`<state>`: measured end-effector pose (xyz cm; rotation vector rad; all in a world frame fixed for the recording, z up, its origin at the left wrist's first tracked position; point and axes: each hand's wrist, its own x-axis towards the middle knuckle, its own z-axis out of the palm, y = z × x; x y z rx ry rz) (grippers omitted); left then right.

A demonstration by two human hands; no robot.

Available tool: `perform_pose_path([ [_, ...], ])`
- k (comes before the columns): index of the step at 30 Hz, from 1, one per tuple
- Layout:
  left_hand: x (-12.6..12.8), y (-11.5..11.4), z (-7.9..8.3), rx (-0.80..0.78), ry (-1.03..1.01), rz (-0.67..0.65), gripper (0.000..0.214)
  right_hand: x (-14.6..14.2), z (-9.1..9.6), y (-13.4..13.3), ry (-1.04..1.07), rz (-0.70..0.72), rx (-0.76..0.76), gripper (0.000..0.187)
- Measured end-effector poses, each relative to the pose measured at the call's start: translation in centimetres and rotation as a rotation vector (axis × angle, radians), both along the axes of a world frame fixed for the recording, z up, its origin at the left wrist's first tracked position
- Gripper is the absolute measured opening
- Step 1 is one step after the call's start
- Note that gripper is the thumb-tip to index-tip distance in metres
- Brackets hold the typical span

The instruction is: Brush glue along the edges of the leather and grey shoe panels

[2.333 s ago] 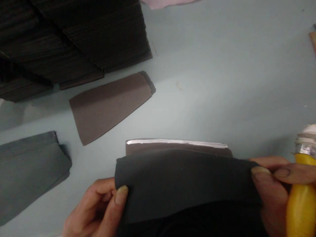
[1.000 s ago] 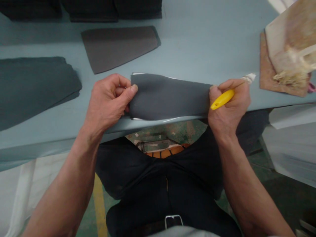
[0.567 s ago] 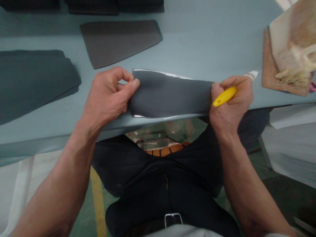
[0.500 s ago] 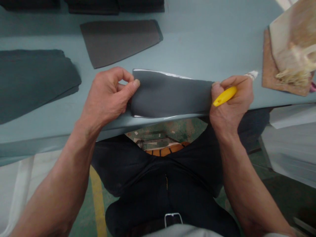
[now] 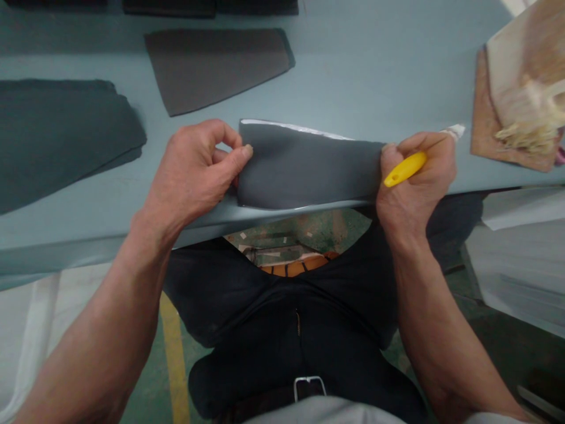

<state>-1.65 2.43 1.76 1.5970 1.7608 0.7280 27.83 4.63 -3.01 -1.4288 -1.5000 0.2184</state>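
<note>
Blue table (image 5: 397, 70), grey panel (image 5: 309, 168) lying at its near edge.
Left hand (image 5: 198, 162) pinches the wide end, right hand (image 5: 424, 185) the narrow one, I'd guess to keep it flat; brush (image 5: 406, 169) is gripped in the right too, probably to stay handy.

Two hands were in play: one left hand (image 5: 194, 168) at ten o'clock, one right hand (image 5: 421, 176) between two and three! Just one grey panel (image 5: 309, 168) was stretched between them, around one o'clock, and one brush (image 5: 406, 169) made it a single tool, in the right hand's slot. One brown-grey piece (image 5: 216, 69) lay at eleven, one pile of dark sheets (image 5: 62, 138) between nine and ten. Up top, black stacks (image 5: 170, 6) ran round to twelve, probably three, the upper border cropping them. At two, one brown board (image 5: 480, 129) and one container (image 5: 512, 65); one buckle (image 5: 309, 380) at six!
</note>
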Motion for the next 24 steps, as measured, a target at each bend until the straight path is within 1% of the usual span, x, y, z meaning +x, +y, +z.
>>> perform_pose_path([
  [5,-0.22,0.05,-0.35,0.035,-0.005,-0.016,0.018,0.05,-0.17,0.15,0.008,0.006,0.033,0.021],
  [11,-0.44,0.08,-0.62,0.072,0.005,-0.052,0.020,-0.31,0.09,-0.08,0.014,0.005,0.055,0.018],
  [17,-0.65,-0.01,-0.66,0.072,0.022,-0.053,0.025,-0.28,0.35,-0.33,0.003,0.005,0.006,0.016],
  [20,-0.32,-0.20,-0.43,0.073,0.068,-0.025,0.024,0.00,0.25,-0.32,-0.047,-0.005,-0.028,0.017],
  [24,0.28,-0.56,-0.14,0.115,0.142,0.011,0.022,0.43,0.03,-0.25,-0.136,0.006,-0.025,0.019],
])
